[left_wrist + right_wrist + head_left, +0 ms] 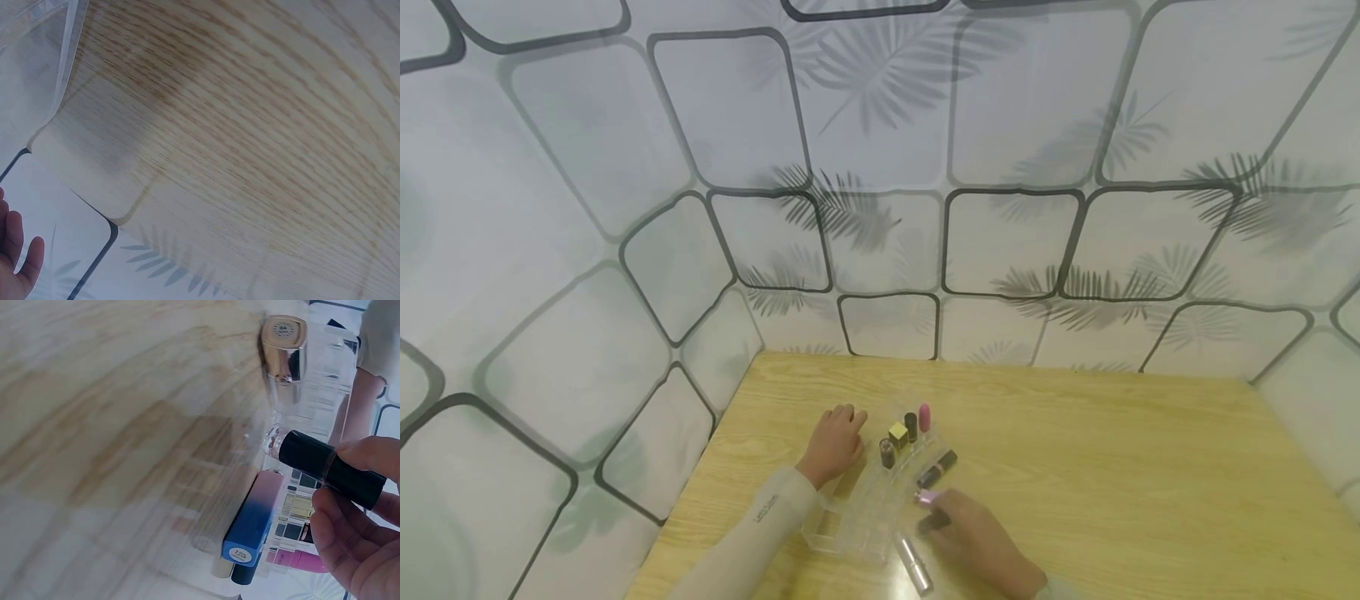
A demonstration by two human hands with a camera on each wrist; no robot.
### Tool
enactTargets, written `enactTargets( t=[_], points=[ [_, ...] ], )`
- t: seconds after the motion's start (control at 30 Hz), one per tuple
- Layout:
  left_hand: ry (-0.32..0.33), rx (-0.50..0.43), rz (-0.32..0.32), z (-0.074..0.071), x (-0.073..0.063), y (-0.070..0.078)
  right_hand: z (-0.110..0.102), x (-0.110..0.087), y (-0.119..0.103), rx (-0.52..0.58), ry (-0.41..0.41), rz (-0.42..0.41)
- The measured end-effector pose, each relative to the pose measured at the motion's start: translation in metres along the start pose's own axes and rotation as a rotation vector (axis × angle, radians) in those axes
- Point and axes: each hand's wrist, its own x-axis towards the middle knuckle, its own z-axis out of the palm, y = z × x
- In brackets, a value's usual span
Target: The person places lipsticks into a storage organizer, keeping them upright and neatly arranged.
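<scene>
My right hand [976,533] pinches a black lipstick tube [331,467] between thumb and fingers, near the front side of a clear acrylic organizer [861,529]. My left hand [835,442] is at the organizer's far-left side, its fingers loosely extended; at the edge of the left wrist view the fingers [28,265] look relaxed. Standing in the organizer are a dark-capped bottle [887,454], a gold-topped box [898,435], a black tube [912,427] and a pink tube [925,417].
A pink-and-blue box [250,522] lies beside the organizer by the right hand. A dark tube [937,469] lies just beyond it, and a silver-gold lipstick [913,565] nearer me. The wooden table [1112,475] meets patterned cloth walls [1015,242] at its back and sides.
</scene>
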Motion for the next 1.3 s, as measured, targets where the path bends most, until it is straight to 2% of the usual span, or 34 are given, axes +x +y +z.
enactTargets(
  t=[0.1, 0.3, 0.43, 0.57, 0.7, 0.8, 1.0, 1.3],
  points=[
    [0.003, -0.001, 0.005, -0.001, 0.000, 0.000, -0.002, 0.003, 0.000, 0.012, -0.021, 0.013],
    [-0.011, 0.009, 0.004, -0.002, 0.000, 0.000, -0.009, 0.013, -0.002, 0.071, -0.096, 0.137],
    [-0.025, 0.009, 0.000, -0.003, 0.000, 0.000, -0.014, 0.019, -0.005, 0.071, -0.118, 0.176],
    [-0.027, 0.004, -0.002, -0.002, 0.000, 0.000, -0.020, 0.025, -0.007, 0.031, -0.093, 0.112],
    [-0.025, -0.008, -0.002, -0.002, 0.000, 0.000, -0.025, 0.030, -0.008, 0.012, -0.024, 0.023],
    [-0.026, -0.012, -0.001, -0.002, 0.001, 0.000, -0.029, 0.034, -0.007, 0.041, 0.009, 0.028],
    [-0.040, -0.029, -0.011, -0.005, 0.002, 0.002, -0.045, 0.040, -0.010, 0.111, 0.042, 0.134],
    [-0.057, -0.037, -0.025, -0.008, 0.001, 0.001, -0.067, 0.043, -0.014, 0.155, 0.137, 0.106]
  ],
)
